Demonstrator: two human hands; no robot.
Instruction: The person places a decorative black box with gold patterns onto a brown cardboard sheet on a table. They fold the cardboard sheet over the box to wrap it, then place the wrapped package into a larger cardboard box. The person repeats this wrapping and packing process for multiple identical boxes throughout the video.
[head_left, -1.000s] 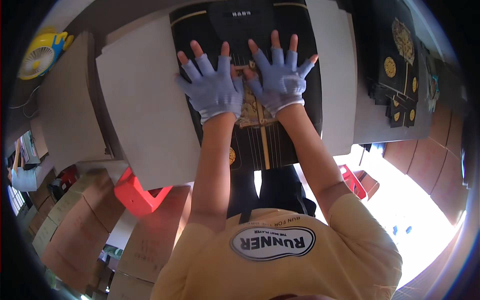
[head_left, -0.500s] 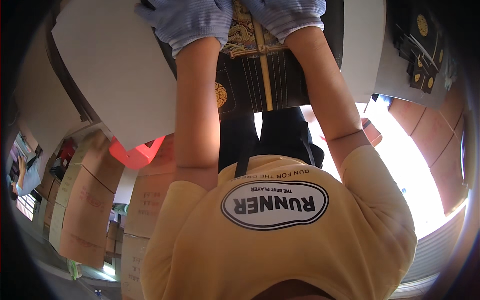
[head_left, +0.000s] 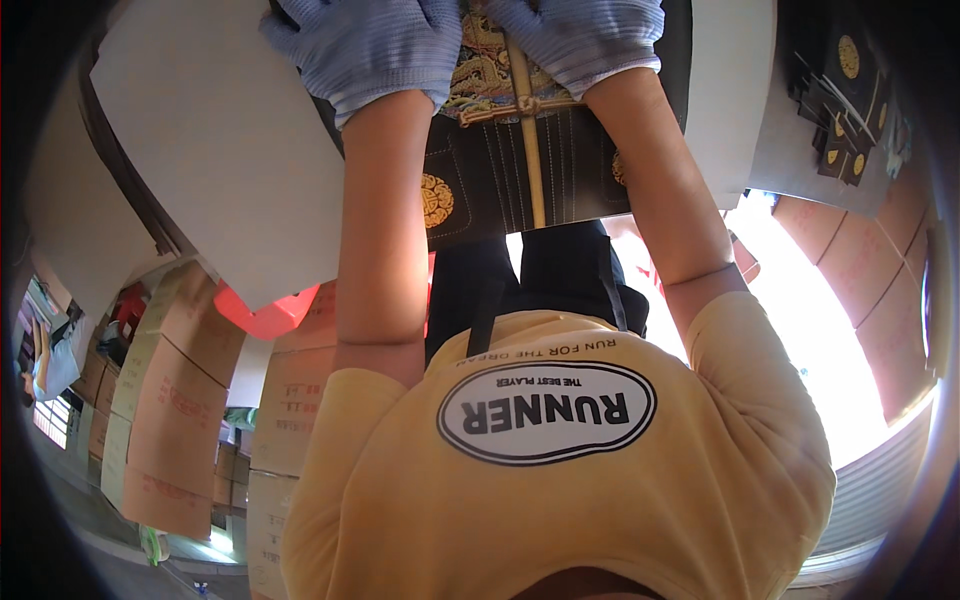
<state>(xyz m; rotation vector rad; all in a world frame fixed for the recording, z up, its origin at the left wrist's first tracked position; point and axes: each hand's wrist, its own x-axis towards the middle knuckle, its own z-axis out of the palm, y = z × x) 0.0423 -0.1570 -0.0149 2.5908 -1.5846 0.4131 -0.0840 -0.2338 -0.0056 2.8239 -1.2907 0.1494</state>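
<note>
A black printed panel [head_left: 580, 170] with white stitched-looking lines, a gold strip and gold round medallions lies at the top centre. Its middle carries a colourful patterned area [head_left: 483, 75] with a tan cord motif. Both hands wear striped blue-grey knit gloves. My left hand [head_left: 375, 50] rests palm down on the panel's left part, fingers spread. On the right part lies my right hand [head_left: 590, 38], also flat, its thumb stretched toward the gold strip. The upper frame edge cuts off some fingertips. Whether the panel is a flat sheet or a box face, I cannot tell.
Pale grey sheets [head_left: 220, 130] lie on the table left of the panel. More black and gold printed pieces [head_left: 845, 120] are piled at the right. A red plastic stool [head_left: 265, 312] and stacked cardboard boxes [head_left: 175, 420] stand lower left. Another person [head_left: 55, 360] is at the far left.
Both gloved hands have come slightly nearer to me, the left one also a little leftward and the right one slightly rightward. More of the panel's lower medallions shows now.
</note>
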